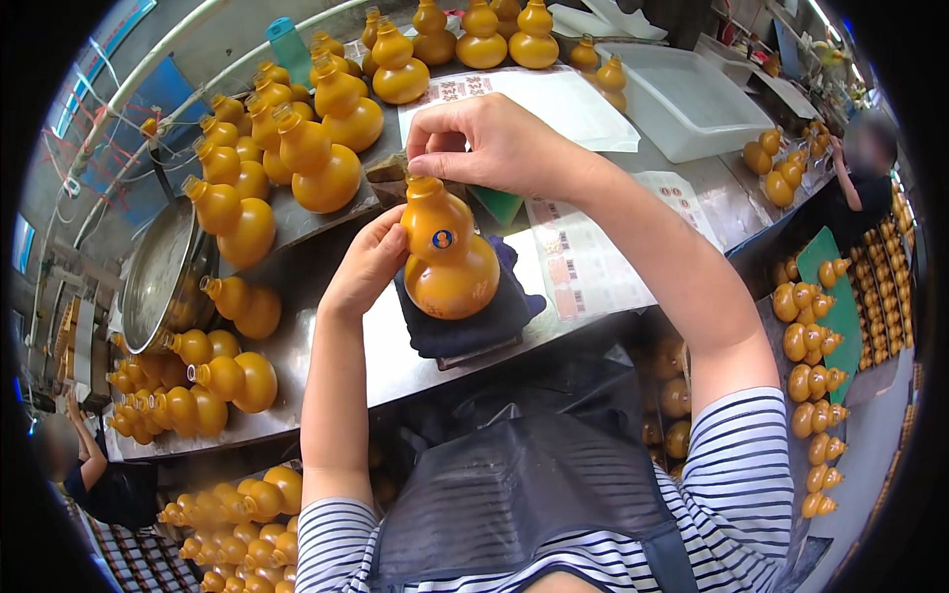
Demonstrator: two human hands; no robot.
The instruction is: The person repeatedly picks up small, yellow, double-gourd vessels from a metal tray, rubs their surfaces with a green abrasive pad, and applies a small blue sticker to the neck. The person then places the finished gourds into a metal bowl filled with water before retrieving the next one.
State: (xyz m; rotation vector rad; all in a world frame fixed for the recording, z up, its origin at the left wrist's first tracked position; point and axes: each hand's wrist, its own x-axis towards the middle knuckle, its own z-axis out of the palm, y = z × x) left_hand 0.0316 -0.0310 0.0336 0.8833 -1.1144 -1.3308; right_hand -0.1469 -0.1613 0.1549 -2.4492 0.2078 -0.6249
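Note:
A glossy orange-brown gourd-shaped bottle (453, 285) stands upright in front of me on a stand covered with dark cloth (435, 334). A small round blue sticker (442, 238) shows on its upper bulb. My left hand (368, 259) grips the bottle from the left, its thumb against the upper bulb. Over the bottle's mouth, my right hand (486, 140) is closed with thumb and fingertips together. Whatever those fingers pinch, if anything, is too small or hidden to make out.
Several more gourd bottles (321, 163) crowd the bench at left and back. Printed sticker sheets (593, 262) lie right of the stand. Behind them are white paper (583, 109) and a translucent plastic tub (682, 99). A metal pan (158, 277) leans at left. Two other people are at the sides.

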